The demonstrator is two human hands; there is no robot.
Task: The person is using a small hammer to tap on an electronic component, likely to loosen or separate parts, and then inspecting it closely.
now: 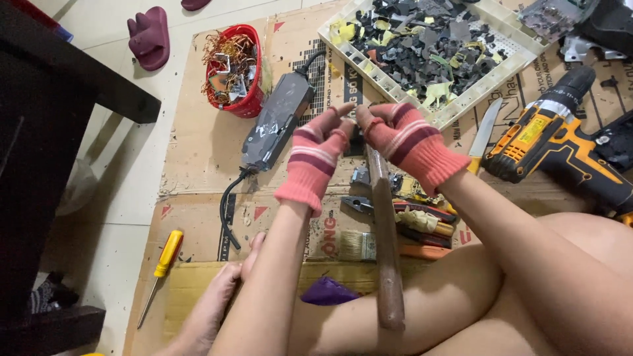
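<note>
Two gloved hands up over the cardboard sheet point(198, 142), left hand point(316, 155) and right hand point(405, 138) pinching fingertips together on a small dark part point(357, 135), too hidden to identify. Wooden-handled hammer point(386, 244) standing just beneath, leaning toward the near side. Grey power adapter point(277, 122) left, red basket point(234, 69) far left, yellow drill point(560, 142) right, white tray point(395, 86) beyond.

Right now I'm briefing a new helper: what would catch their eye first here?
Two hands in pink striped gloves, left and right, meet mid-frame over a wooden-handled tool standing on end. At right lies an orange drill; up top, a white tray of black scraps.
</note>
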